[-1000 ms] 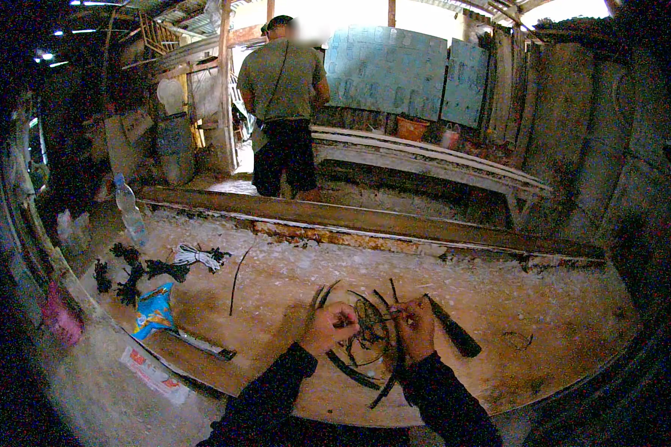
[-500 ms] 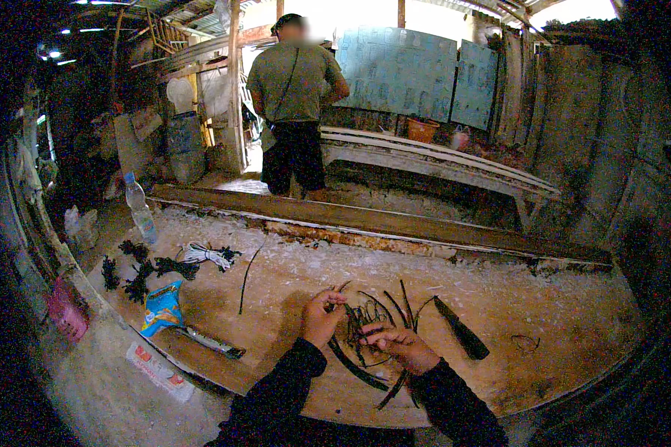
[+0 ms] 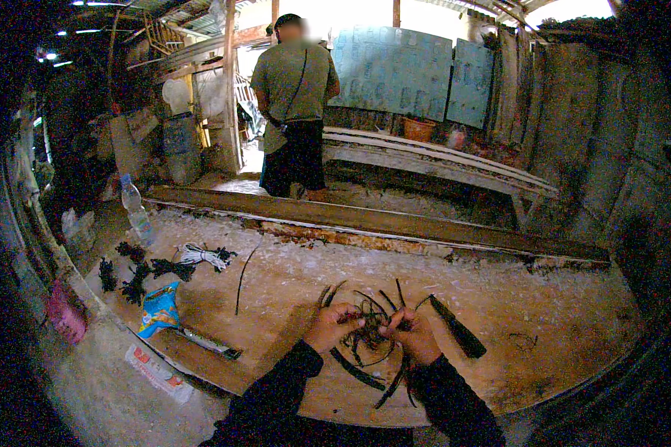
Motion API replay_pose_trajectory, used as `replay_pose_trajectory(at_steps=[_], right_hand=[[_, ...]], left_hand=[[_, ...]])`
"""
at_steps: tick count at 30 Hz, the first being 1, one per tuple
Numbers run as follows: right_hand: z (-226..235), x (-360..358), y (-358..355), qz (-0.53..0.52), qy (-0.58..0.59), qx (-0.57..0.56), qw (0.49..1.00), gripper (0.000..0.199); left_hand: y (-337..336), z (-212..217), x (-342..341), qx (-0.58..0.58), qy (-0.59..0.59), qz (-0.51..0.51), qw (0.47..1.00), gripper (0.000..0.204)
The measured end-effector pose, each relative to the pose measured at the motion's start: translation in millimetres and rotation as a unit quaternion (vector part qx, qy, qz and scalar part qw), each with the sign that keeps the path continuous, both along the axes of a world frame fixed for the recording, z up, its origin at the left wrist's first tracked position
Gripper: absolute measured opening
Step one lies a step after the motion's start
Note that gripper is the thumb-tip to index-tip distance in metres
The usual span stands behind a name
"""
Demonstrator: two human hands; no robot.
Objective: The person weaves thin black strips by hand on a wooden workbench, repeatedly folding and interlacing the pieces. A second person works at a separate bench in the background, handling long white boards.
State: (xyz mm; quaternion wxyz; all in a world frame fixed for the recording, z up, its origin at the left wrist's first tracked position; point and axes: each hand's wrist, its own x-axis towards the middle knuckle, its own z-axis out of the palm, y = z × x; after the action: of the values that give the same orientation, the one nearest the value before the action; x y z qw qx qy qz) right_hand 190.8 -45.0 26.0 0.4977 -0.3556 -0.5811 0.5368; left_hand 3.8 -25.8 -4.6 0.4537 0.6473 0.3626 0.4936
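A loose tangle of thin dark cord (image 3: 367, 350) lies on the wooden table between my hands, with several stiffer dark strips (image 3: 356, 371) sticking out around it. My left hand (image 3: 334, 326) is closed at the tangle's left side, its fingertips pinching the cord. From the right, my right hand (image 3: 416, 337) pinches the cord too, its thumb and fingers pressed together. Just beyond the right hand rests a dark tapered piece (image 3: 457, 328), shaped like a blade or sheath. What exactly sits under the fingertips is partly hidden.
On the left lie black cord bundles (image 3: 136, 283), a white cord bundle (image 3: 203, 255), a blue snack packet (image 3: 160, 309), a knife-like tool (image 3: 209, 344) and a single dark strand (image 3: 244, 279). A plastic bottle (image 3: 134, 205) stands behind them. Beyond the table a person (image 3: 294, 82) stands near a bench (image 3: 440, 160).
My right hand has drawn back and up from the tangle's middle into a pinch, while my left has turned inward and closed on the cord. The person beyond has turned slightly.
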Motion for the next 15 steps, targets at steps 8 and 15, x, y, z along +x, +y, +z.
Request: replay_pose_trajectory(at_steps=[8,15], right_hand=[[-10,4,14,-0.255,-0.065,0.119,0.957,0.014],[-4,-3,4,-0.235,-0.138,0.229,0.934,0.01]], left_hand=[[-8,-4,11,-0.011,0.023,-0.217,0.976,0.02],[-10,-4,8,0.042,0.034,0.006,0.999,0.018]])
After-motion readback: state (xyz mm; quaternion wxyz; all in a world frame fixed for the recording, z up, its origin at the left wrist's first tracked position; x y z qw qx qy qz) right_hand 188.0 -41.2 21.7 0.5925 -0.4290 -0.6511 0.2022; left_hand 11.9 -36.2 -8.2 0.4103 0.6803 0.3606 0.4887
